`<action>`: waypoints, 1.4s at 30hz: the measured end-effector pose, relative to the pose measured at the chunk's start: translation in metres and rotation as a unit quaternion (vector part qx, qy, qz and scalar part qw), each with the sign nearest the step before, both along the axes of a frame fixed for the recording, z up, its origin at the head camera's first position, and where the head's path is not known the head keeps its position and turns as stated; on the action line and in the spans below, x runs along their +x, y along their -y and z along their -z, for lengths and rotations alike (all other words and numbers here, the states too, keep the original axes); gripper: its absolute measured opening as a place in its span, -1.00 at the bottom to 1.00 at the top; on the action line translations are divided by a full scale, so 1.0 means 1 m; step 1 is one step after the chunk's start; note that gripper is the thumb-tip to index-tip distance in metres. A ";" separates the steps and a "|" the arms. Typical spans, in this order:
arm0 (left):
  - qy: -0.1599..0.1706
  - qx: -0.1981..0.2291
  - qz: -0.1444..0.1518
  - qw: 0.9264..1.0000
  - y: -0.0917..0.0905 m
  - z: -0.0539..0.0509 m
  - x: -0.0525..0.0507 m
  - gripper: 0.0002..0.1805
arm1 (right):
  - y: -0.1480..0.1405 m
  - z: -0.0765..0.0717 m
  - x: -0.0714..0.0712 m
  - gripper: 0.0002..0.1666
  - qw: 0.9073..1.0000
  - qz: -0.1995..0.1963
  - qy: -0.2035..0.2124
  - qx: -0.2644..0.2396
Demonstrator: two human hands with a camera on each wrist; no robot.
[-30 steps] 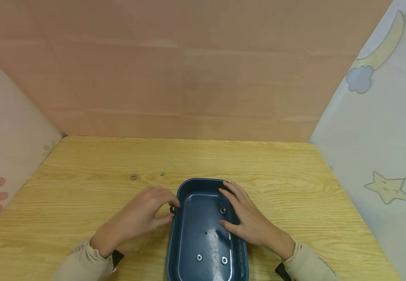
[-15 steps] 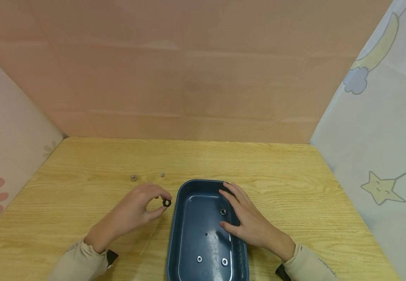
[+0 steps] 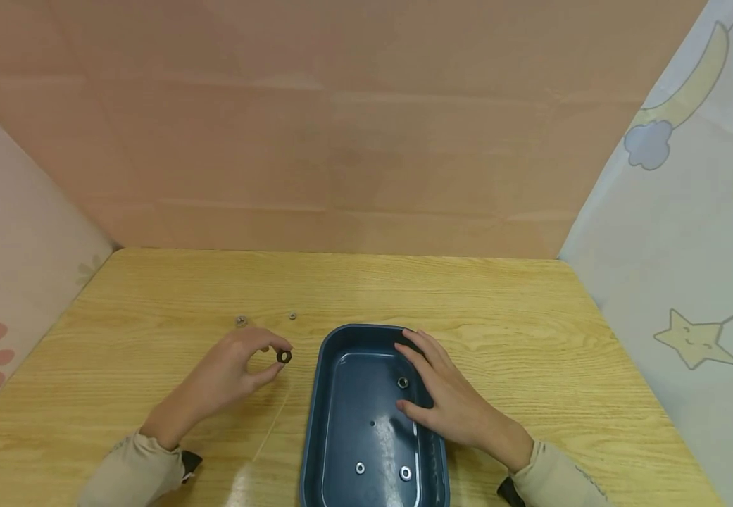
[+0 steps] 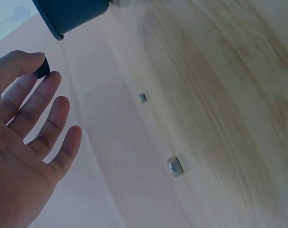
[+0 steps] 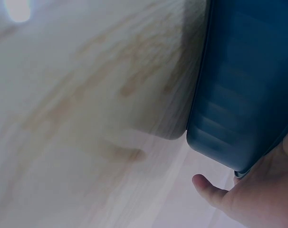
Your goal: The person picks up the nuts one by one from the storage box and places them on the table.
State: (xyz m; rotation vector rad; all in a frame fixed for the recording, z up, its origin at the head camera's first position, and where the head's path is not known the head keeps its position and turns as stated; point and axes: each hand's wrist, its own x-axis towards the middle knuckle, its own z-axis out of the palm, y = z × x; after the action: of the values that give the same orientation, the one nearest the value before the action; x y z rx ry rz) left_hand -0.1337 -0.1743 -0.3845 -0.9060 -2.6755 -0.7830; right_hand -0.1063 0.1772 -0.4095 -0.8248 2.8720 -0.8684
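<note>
My left hand (image 3: 223, 370) pinches a black hex nut (image 3: 284, 356) between thumb and forefinger, above the table left of the blue tray (image 3: 314, 415). In the left wrist view this nut (image 4: 43, 70) shows edge-on at the fingertips, the other fingers loosely spread. My right hand (image 3: 451, 398) rests over the tray's right rim, its fingers spread and fairly straight. Inside the tray lie a nut (image 3: 403, 382) near the right fingers and two silver nuts (image 3: 360, 467) nearer the front. A small dark spot (image 3: 372, 423) on the tray floor is too small to identify.
Behind my left hand, a larger silver nut (image 3: 241, 321) and a tiny nut (image 3: 292, 315) lie on the wooden table (image 3: 505, 317). A brown paper-like backdrop (image 3: 341, 141) stands at the rear, with pale patterned panels (image 3: 677, 232) at the sides.
My left hand has carried the black nut leftward and slightly back, away from the tray's left rim. The right hand and the tray look unmoved.
</note>
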 end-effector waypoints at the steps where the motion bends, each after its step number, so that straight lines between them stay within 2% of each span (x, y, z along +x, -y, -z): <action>1: 0.000 0.000 -0.002 1.000 0.001 0.001 -0.001 -0.70 | 0.000 0.000 0.000 -0.07 1.000 0.000 -0.001 -0.001; 6: -0.003 0.001 -0.017 1.000 0.007 0.003 -0.005 -0.71 | 0.000 0.001 0.000 -0.07 1.000 -0.003 -0.013 -0.002; 16: 0.009 -0.006 -0.057 0.998 0.020 0.007 -0.008 -0.69 | 0.001 0.000 -0.001 -0.07 1.000 0.002 0.011 0.003; 29: 0.029 -0.010 -0.095 0.995 0.036 0.010 -0.017 -0.71 | 0.001 0.000 -0.001 -0.07 1.000 0.003 0.007 0.000; 34: 0.028 -0.016 -0.128 0.991 0.044 0.012 -0.019 -0.72 | 0.001 0.000 -0.001 -0.07 1.000 0.001 0.009 0.000; 39: 0.049 -0.013 -0.168 0.984 0.051 0.016 -0.021 -0.73 | 0.001 0.000 -0.001 -0.07 1.000 -0.001 0.007 -0.003; 42: 0.057 -0.008 -0.176 0.983 0.054 0.017 -0.023 -0.74 | 0.000 0.001 -0.001 -0.07 1.000 -0.003 0.002 -0.004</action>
State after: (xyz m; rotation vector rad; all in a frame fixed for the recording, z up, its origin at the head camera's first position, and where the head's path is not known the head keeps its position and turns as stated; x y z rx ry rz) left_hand -0.1565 -0.2286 -0.4012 -0.3798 -2.8281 -0.7506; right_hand -0.1077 0.1771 -0.4102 -0.8294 2.8634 -0.8801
